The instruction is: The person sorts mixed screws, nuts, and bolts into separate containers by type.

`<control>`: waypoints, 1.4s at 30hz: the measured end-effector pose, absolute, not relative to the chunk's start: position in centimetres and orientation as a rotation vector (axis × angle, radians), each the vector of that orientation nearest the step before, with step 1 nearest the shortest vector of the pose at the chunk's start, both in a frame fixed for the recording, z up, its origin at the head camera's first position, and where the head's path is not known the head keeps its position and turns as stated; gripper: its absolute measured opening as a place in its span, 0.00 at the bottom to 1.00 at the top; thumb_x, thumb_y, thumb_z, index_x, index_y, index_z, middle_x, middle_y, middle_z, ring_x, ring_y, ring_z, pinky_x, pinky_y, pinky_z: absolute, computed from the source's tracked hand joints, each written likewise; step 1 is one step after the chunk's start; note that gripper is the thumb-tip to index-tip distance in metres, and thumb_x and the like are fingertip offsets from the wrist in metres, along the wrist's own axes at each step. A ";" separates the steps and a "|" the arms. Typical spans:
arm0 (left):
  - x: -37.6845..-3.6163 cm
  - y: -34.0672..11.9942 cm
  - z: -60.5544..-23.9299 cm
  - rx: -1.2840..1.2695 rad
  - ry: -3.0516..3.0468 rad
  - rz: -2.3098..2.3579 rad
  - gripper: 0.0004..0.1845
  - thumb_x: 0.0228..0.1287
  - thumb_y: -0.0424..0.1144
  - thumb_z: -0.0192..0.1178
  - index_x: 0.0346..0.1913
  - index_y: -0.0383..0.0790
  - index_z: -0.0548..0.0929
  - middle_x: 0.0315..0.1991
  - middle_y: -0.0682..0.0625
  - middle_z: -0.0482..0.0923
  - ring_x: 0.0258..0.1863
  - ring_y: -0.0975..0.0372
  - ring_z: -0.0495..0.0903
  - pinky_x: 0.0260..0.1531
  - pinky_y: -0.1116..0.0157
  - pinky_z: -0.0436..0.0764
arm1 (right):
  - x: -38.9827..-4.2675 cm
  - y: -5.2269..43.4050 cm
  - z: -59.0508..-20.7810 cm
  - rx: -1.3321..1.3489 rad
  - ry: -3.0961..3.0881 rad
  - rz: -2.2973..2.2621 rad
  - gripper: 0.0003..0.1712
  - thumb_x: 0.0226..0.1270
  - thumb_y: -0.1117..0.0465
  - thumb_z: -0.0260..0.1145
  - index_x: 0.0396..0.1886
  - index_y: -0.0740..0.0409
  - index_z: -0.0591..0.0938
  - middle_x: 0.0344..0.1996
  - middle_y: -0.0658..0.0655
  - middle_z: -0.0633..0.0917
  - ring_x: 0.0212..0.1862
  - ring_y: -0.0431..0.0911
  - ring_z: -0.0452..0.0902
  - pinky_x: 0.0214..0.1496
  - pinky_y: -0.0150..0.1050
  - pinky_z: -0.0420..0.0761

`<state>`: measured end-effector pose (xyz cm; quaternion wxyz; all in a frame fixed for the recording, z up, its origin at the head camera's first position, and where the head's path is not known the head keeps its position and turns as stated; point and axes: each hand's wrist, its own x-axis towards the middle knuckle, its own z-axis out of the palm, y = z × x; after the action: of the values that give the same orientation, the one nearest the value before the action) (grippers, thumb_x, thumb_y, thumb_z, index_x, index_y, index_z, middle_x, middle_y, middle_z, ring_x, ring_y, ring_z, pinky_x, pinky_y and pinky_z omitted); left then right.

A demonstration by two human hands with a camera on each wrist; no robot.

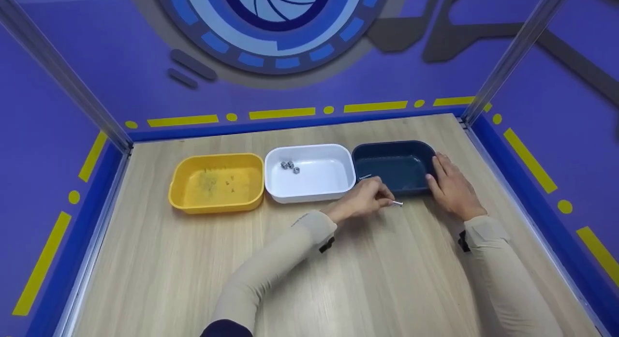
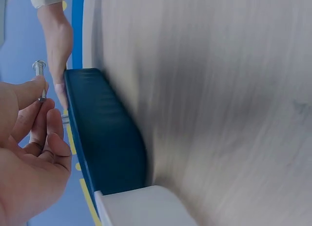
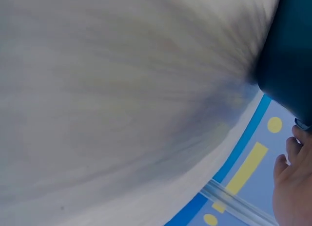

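The left hand (image 1: 363, 199) pinched a small silver metal bolt (image 1: 397, 203) between thumb and fingertips, its other fingers loosely curled. In the left wrist view the bolt (image 2: 40, 76) stood upright above the fingertips (image 2: 43, 102), its head on top. The hand hovered over the pale wooden desk (image 1: 300, 269), just in front of the near rim of a dark blue rectangular plastic tray (image 1: 394, 167).

The right hand (image 1: 450, 186) rested against the right end of that tray, fingers relaxed and fairly straight along its wall, holding it rather than clenching anything.

A white rectangular plastic tray (image 1: 312, 175) sat touching the blue one on its left, with a few silver metal nuts (image 1: 290, 166) in its far left corner. A yellow rectangular plastic tray (image 1: 217, 183) stood beside the white one, holding scattered small parts too tiny to make out.
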<state>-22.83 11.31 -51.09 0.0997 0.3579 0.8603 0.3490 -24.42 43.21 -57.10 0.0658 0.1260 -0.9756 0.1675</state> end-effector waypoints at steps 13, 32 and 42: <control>-24.1 11.7 -49.8 1.009 2.566 1.079 0.08 0.75 0.41 0.69 0.48 0.43 0.95 0.43 0.51 0.84 0.40 0.69 0.75 0.39 0.77 0.73 | -24.4 43.3 -57.0 0.372 -2.954 0.474 0.43 0.89 0.44 0.46 0.86 0.70 0.51 0.85 0.72 0.53 0.85 0.70 0.47 0.85 0.68 0.52; -26.3 12.8 -47.4 0.931 2.622 1.063 0.09 0.75 0.43 0.69 0.48 0.45 0.94 0.43 0.52 0.82 0.41 0.67 0.76 0.40 0.75 0.73 | -24.3 43.4 -56.6 0.318 -3.028 0.492 0.46 0.88 0.40 0.44 0.86 0.70 0.48 0.86 0.72 0.49 0.86 0.70 0.43 0.85 0.70 0.49; -27.4 14.2 -46.7 0.923 2.655 1.048 0.09 0.76 0.43 0.67 0.49 0.46 0.94 0.45 0.53 0.82 0.42 0.66 0.78 0.45 0.74 0.77 | -24.6 43.6 -56.7 0.329 -3.025 0.504 0.46 0.88 0.40 0.44 0.86 0.70 0.47 0.86 0.73 0.50 0.86 0.70 0.44 0.86 0.68 0.49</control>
<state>-27.37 14.21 -46.67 0.0707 0.3068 0.8829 0.3483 -24.61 43.59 -56.74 0.0287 0.1065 -0.9804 0.1635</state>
